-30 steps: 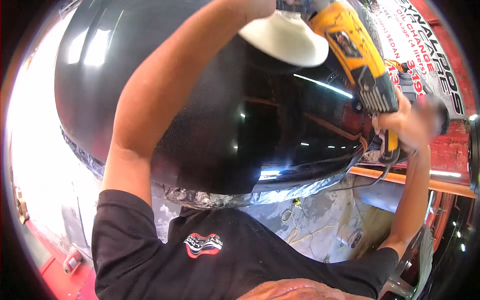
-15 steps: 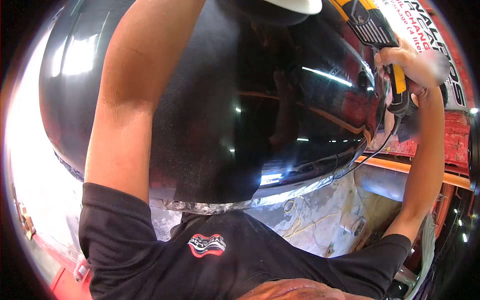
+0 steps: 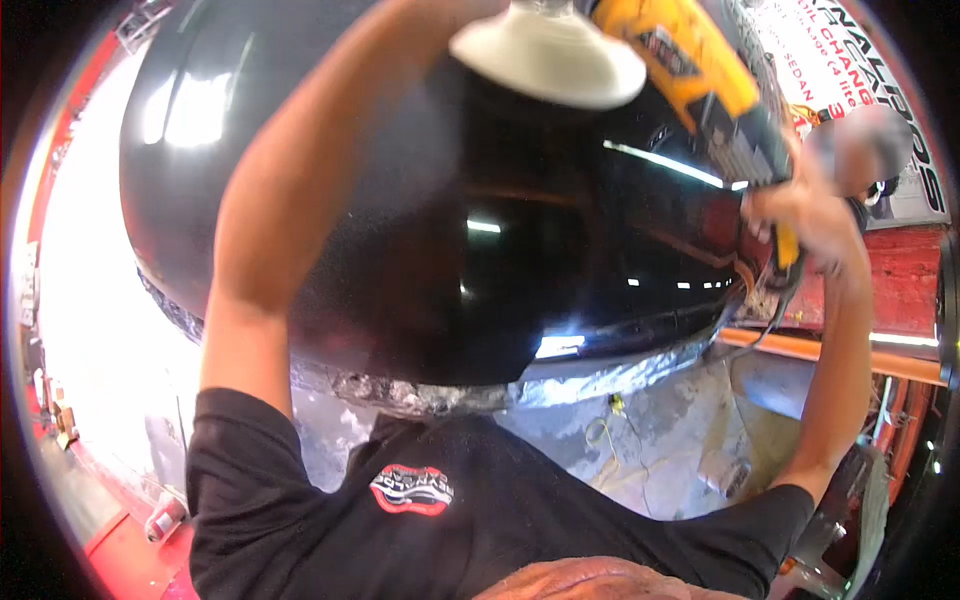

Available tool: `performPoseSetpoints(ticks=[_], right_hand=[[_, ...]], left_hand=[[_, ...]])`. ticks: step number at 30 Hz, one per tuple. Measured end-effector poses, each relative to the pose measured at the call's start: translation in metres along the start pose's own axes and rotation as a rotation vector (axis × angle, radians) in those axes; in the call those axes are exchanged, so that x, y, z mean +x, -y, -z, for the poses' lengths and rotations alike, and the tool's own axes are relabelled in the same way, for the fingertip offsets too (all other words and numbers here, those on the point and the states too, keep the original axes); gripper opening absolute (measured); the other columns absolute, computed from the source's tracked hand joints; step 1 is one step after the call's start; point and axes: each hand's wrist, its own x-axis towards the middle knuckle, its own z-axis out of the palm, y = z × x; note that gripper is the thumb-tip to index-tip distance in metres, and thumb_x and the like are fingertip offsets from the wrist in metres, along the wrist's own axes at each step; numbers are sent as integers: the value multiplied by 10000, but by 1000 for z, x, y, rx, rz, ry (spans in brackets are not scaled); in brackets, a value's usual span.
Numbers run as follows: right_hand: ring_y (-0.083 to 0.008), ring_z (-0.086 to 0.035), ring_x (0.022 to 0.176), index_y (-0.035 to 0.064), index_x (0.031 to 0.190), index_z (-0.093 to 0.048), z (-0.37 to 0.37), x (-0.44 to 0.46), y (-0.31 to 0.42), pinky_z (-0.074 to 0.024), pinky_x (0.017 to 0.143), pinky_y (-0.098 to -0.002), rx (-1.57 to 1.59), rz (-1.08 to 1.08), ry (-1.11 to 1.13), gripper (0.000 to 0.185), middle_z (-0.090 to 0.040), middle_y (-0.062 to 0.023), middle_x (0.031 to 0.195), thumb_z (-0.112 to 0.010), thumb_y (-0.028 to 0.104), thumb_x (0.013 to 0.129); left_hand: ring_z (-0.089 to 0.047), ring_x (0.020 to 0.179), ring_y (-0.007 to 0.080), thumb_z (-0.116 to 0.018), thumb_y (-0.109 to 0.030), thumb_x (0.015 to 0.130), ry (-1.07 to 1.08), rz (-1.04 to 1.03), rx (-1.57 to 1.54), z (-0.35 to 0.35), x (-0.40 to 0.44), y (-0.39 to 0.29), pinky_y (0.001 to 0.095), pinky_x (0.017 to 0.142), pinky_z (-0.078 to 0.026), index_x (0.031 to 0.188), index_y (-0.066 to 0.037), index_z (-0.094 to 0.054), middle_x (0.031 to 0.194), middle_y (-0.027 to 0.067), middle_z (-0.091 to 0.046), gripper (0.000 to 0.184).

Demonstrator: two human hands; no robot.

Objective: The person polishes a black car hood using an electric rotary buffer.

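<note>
A yellow and black power polisher (image 3: 700,65) with a pale round pad (image 3: 550,60) is over a glossy black car panel (image 3: 400,250). My right hand (image 3: 805,220), blurred by motion, is closed round the polisher's rear handle. My left arm reaches up to the top edge of the view. Only a sliver of my left hand (image 3: 465,8) shows there beside the polisher's head, with its fingers cut off. The pad looks smeared; whether it touches the panel I cannot tell.
Crinkled silvery covering (image 3: 420,395) runs along the panel's near edge. The polisher's dark cord (image 3: 765,335) hangs at the right, near an orange bar (image 3: 770,345). Another person's head (image 3: 860,150) is beyond my right hand, before a printed banner (image 3: 915,170). A thin hose or cord (image 3: 600,435) lies on the floor.
The polisher and its pad have come lower into view, showing more of the yellow body. My right hand has moved down slightly, and my left forearm now bends farther right at the top.
</note>
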Motion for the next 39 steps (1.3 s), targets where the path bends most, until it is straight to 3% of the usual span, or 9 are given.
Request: performPoseSetpoints(ticks=[3, 5, 15, 17, 19, 21, 23, 29, 39], right_hand=[[-145, -629, 966, 23, 1397, -502, -15, -31, -22, -505, 928, -295, 64, 129, 31, 831, -647, -44, 1078, -747, -29, 605], [-150, -577, 1126, 27, 1425, -488, -23, -51, -36, -417, 1066, -302, 84, 110, 79, 875, -619, -32, 1171, -752, -45, 593], [-147, -606, 1049, 23, 1365, -523, -10, -37, -21, -470, 988, -296, 60, 148, 91, 766, -655, -46, 1126, -753, -41, 637], [-131, -634, 724, 15, 1275, -545, 0, -17, -4, -539, 636, -301, 70, 61, 107, 667, -641, -52, 924, -729, -66, 639], [-130, -606, 605, -6, 1224, -549, 4, 6, 7, -506, 520, -293, 142, 90, 88, 598, -623, -56, 852, -717, -69, 653], [-134, -609, 606, -19, 1191, -553, 10, 27, 10, -500, 500, -284, 101, 151, 95, 550, -624, -56, 835, -718, -56, 668], [-133, -600, 565, -21, 1152, -580, 10, 42, 3, -492, 465, -287, 173, 209, 111, 493, -619, -58, 774, -720, -32, 679], [-130, -577, 492, -31, 964, -633, 2, 36, -32, -476, 441, -287, 249, 192, 14, 312, -619, -60, 673, -724, -22, 666], [-165, -612, 539, -19, 1150, -537, 64, 36, -118, -509, 453, -319, 368, 117, 80, 475, -626, -100, 742, -713, -45, 709]], left_hand=[[-503, 511, 99, -622, -7, 778, -156, 1005, -1045, 41, -17, -85, 280, 446, -377, 845, 11, -628, 677, 43, -573, 69], [-382, 430, 94, -588, -7, 832, -215, 1112, -1042, 64, -21, -131, 294, 467, -380, 887, -34, -561, 587, -10, -452, 67], [-379, 453, 101, -613, -24, 844, -123, 1085, -982, 54, -5, -100, 306, 519, -416, 889, -39, -564, 620, -19, -425, 68], [-392, 481, 106, -629, -38, 853, -135, 1027, -967, 35, 9, -68, 323, 550, -433, 868, -37, -562, 623, -14, -414, 68], [-387, 511, 108, -651, -91, 878, -157, 1012, -957, 16, 22, -37, 334, 591, -436, 782, -73, -558, 605, -26, -400, 135], [-459, 453, 178, -636, -48, 833, -112, 1136, -980, -6, 27, 22, 372, 449, -424, 768, -42, -620, 573, 8, -469, 68], [-353, 505, 101, -664, -117, 878, -52, 953, -953, -16, 27, 49, 324, 613, -420, 692, -120, -545, 578, -50, -378, 220], [-352, 473, 106, -651, -34, 849, 18, 1058, -1028, -38, 50, 17, 330, 556, -401, 761, -87, -521, 611, -27, -408, 165], [-379, 504, 118, -666, -64, 825, 157, 1005, -912, -143, 109, -21, 364, 602, -462, 789, -27, -587, 652, -5, -458, 95]])
